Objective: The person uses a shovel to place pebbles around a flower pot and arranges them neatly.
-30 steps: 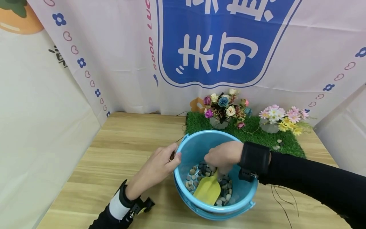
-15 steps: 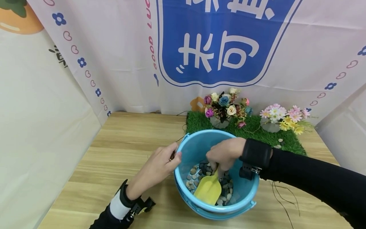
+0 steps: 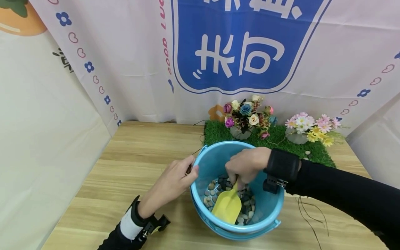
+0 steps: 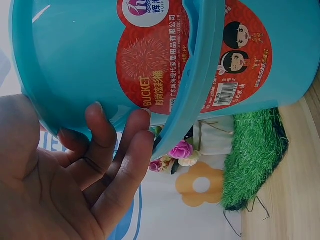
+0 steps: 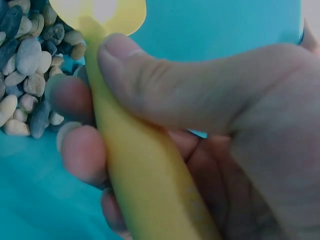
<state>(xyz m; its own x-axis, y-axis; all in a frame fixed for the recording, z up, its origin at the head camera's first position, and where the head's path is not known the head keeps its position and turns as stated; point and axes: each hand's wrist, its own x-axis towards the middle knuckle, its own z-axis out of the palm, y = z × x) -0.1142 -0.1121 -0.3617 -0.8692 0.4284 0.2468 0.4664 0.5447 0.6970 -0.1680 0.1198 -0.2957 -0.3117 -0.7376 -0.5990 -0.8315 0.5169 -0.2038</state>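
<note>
A light-blue bucket [image 3: 200, 180] stands on the table with pebbles [image 3: 247, 205] spread over its bottom. At its left rim, my left hand [image 3: 175, 180] holds on; the left wrist view has its fingers [image 4: 120, 170] curled by the bucket's outer wall, below a red label [image 4: 150, 65]. Reaching inside from the right, my right hand [image 3: 245, 166] grips a yellow toy shovel [image 3: 227, 207] by its handle. The blade lies low in the bucket, its tip toward the near wall. In the right wrist view, thumb and fingers wrap the handle [image 5: 135, 160], beside the pebbles.
Behind the bucket lies a green artificial-grass mat [image 3: 215, 130] bearing a pot of mixed roses [image 3: 247, 116] and a pot of daisies [image 3: 312, 128]. Thin brown strands [image 3: 309, 218] lie on the wooden table [image 3: 134, 163] at right. A printed cloth [image 3: 140, 69] hangs behind.
My right hand and wrist have shifted slightly up and to the right inside the bucket, still gripping the shovel. My left hand stays at the rim.
</note>
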